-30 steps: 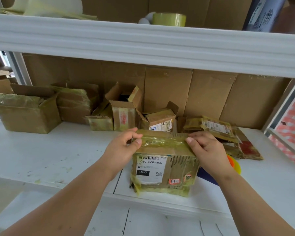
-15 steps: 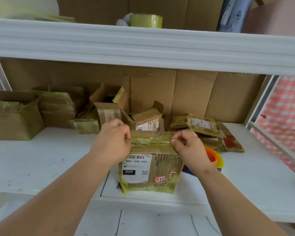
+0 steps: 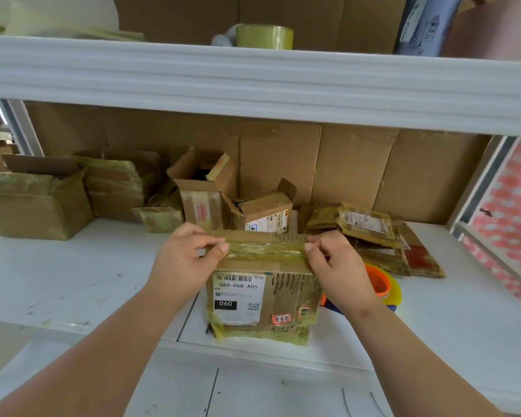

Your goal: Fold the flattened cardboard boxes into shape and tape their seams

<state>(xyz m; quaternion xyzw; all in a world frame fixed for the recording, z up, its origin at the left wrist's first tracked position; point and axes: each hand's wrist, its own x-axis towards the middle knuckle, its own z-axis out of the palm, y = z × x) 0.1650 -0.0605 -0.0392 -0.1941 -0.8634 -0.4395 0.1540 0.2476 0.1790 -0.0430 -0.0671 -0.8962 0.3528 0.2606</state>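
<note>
A small cardboard box [image 3: 286, 296] with a white shipping label stands upright on the white shelf [image 3: 73, 281] in front of me. A yellowish tape strip [image 3: 265, 247] runs across its closed top. My left hand [image 3: 184, 260] pinches the strip's left end at the box's top left corner. My right hand [image 3: 337, 263] pinches the right end at the top right corner. An orange tape dispenser [image 3: 379, 282] lies just right of the box, partly hidden by my right wrist.
Several folded, open-topped boxes [image 3: 36, 203] stand along the back left. A stack of flattened boxes [image 3: 370, 233] lies at the back right. A tape roll [image 3: 265, 36] sits on the upper shelf, whose thick white edge [image 3: 253, 82] overhangs the work area.
My fingers have shifted from lying over the box top to pinching the tape ends at both corners. The box has stayed in place; the camera has moved slightly.
</note>
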